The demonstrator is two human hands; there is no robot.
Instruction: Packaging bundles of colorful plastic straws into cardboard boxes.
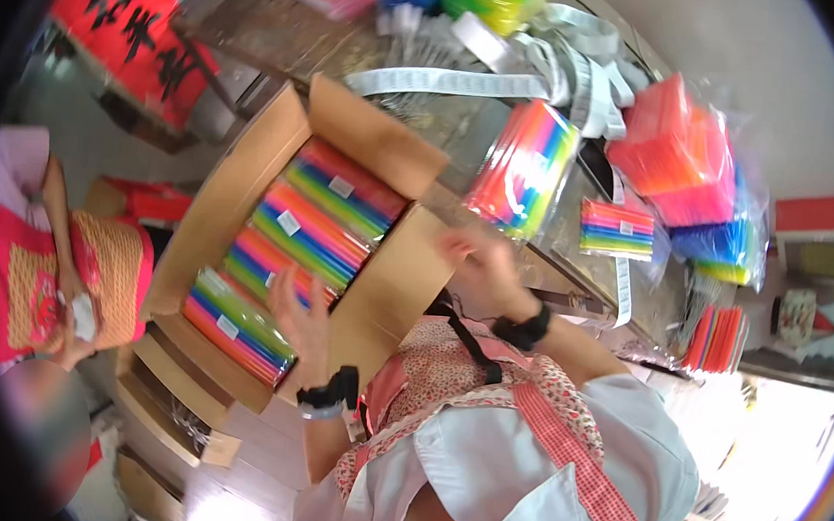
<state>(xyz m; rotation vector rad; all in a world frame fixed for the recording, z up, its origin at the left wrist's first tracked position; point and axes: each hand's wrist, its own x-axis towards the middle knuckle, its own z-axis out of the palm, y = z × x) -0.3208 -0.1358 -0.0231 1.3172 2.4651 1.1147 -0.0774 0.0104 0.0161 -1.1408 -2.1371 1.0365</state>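
Observation:
An open cardboard box [376, 308] holds several clear packs of rainbow-coloured sticks or tubes, laid side by side with small white labels. My left hand [301, 313] is over the packs near the box's front edge, fingers spread and nothing in them. Whether it touches the pack [241, 331] beneath it I cannot tell. To the right of the box, my right hand [486, 265] hangs by the flap, slightly blurred, its fingers loosely bent and apart with nothing visible in them. Beyond it, a larger rainbow pack [523, 170] lies on the table.
The worn table [288, 25] carries white label strips [447, 83], a dark phone [595, 166], a small rainbow pack [618, 229] and bags of pink [677, 152] and blue pieces [709, 242]. At left, another person's hands [75, 311] hold something white. Another carton [165, 398] stands below the box.

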